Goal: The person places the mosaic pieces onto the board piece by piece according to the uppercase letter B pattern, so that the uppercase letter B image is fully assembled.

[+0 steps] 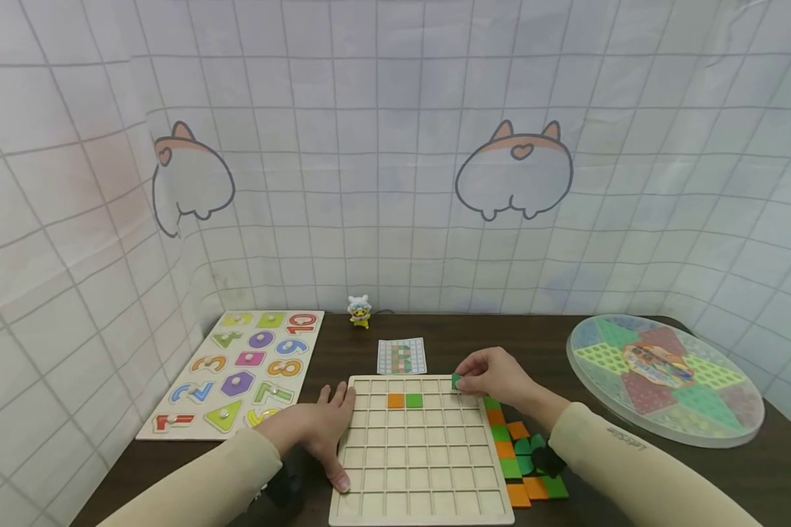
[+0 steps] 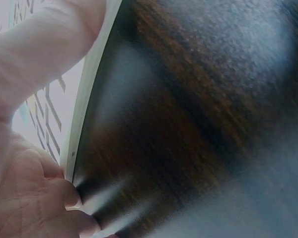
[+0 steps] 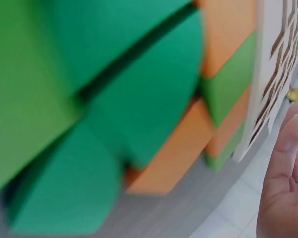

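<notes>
A wooden grid board (image 1: 428, 459) lies at the centre of the head view. In its second row sit an orange square tile (image 1: 395, 401) and a green square tile (image 1: 414, 400). My right hand (image 1: 497, 377) pinches a small dark green tile (image 1: 456, 381) over the top right corner of the board. With fingers spread, my left hand (image 1: 326, 428) rests along the board's left edge, its thumb near the lower corner. In the left wrist view the thumb (image 2: 49, 44) lies at the board's rim (image 2: 78, 119).
Orange and green square tiles (image 1: 501, 433) and dark green rounded pieces (image 3: 149, 89) lie right of the board. A pattern card (image 1: 402, 356) and a small figurine (image 1: 359, 311) stand behind it. A number puzzle (image 1: 194, 415) is at left, a round game board (image 1: 712, 424) at right.
</notes>
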The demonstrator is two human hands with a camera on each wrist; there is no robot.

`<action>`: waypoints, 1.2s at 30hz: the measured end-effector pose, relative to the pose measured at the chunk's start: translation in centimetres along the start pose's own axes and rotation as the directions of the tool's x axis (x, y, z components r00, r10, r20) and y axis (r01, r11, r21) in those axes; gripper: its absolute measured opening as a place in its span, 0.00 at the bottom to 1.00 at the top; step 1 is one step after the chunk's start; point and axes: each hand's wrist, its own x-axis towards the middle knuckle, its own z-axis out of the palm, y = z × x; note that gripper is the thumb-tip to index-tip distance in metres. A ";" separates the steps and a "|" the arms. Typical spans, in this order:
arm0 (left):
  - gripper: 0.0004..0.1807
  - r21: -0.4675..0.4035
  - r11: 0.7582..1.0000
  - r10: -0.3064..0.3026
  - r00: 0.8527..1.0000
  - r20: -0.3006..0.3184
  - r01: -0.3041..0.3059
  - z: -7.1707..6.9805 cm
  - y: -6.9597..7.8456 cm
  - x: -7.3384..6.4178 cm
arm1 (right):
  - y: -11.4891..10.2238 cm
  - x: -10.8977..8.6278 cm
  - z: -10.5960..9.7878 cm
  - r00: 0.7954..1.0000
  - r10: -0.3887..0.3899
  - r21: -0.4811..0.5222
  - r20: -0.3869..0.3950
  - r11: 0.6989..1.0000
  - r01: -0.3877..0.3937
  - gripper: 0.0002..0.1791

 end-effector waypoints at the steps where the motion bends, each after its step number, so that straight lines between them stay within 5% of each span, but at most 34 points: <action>1: 0.90 0.001 1.000 -0.002 1.000 0.001 0.002 0.0 0.0 0.0 | -0.2 0.2 0.2 1.000 0.004 -0.011 -0.008 1.000 -0.005 0.07; 18: 0.91 0.009 1.000 0.004 1.000 -0.003 -0.004 0.0 0.1 0.1 | -2.6 1.5 4.1 0.994 0.101 -0.171 -0.034 0.980 -0.105 0.04; 36: 0.92 0.013 1.000 0.022 1.000 -0.018 -0.021 0.3 -0.3 0.1 | -2.8 1.1 5.0 0.997 0.055 -0.315 -0.049 0.947 -0.068 0.04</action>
